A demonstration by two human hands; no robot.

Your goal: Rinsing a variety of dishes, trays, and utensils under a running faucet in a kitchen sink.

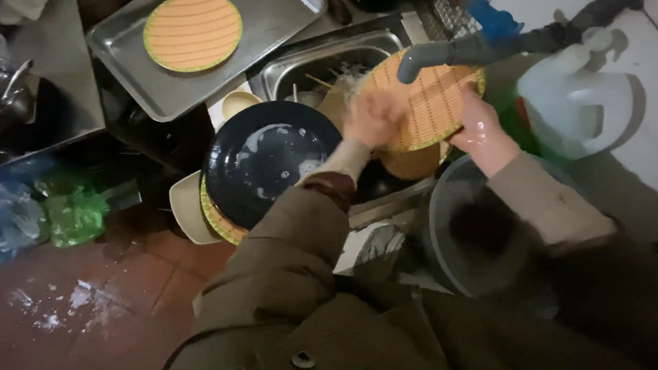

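Both hands, left (374,119) rubbing and right (482,133) gripping the wet woven mat (433,101) under the tap (442,53), could let it slip into the sink (322,61).

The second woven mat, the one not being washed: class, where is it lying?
In the head view the woven mat lies upper left, flat on a metal tray, beyond the dark plate and left of the sink.

Sink basin (315,65), centre of frame: crowded. A grey tap spout (442,53) crosses it from the right, directly over the woven mat (433,101) that both hands hold there. Left of the hands, a dark soapy plate (268,162) on stacked dishes blocks the sink's left edge. Lower right, a grey bucket (451,223) stands close under the right forearm. Upper left, the steel tray (275,22) has bare room around its round mat (193,31).
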